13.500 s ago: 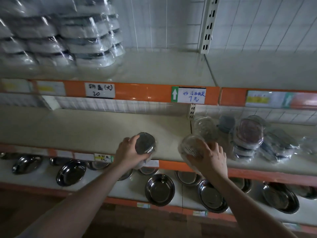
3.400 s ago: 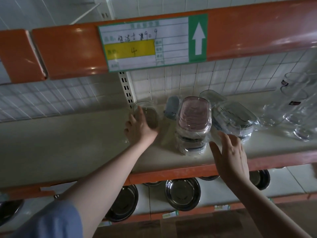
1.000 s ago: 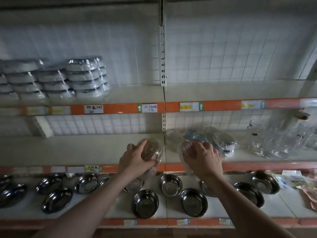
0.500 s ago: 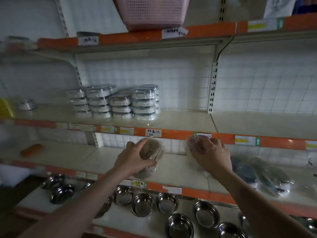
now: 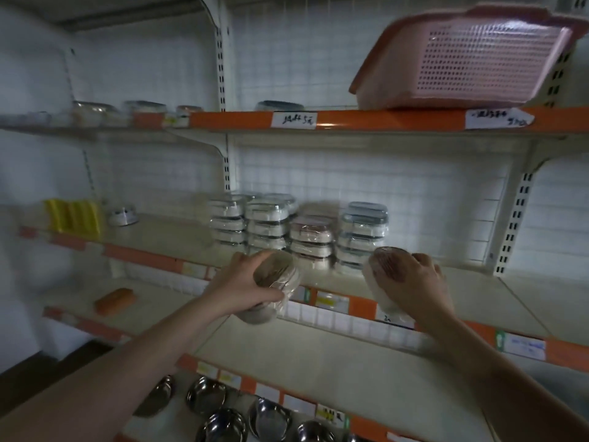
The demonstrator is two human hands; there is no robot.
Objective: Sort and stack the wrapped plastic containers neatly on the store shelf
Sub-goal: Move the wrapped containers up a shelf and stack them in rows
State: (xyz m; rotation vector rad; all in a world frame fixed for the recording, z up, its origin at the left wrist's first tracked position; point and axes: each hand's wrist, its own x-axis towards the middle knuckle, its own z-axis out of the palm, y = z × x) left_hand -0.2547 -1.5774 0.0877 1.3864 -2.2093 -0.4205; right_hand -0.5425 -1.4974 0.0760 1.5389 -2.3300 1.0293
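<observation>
Fingers first: the left hand (image 5: 247, 287) has its fingers and thumb curled round a wrapped container with a brownish lid (image 5: 276, 283), tilted so the lid faces the camera, held in the air in front of the orange shelf edge (image 5: 360, 306). Over on the other side, the right hand (image 5: 411, 282) clamps down from above on a second wrapped container with a reddish lid (image 5: 381, 275), fingers wrapped over its top, also off the shelf. Just behind both hands, on the middle shelf (image 5: 462, 283), stand the stacks of wrapped containers (image 5: 299, 232), side by side in neat columns. Up top a pink perforated basket (image 5: 471, 55) sits tilted on the upper shelf. Far left, something yellow (image 5: 73, 216), blurred. Down below, steel bowls (image 5: 271, 419) line the bottom shelf
</observation>
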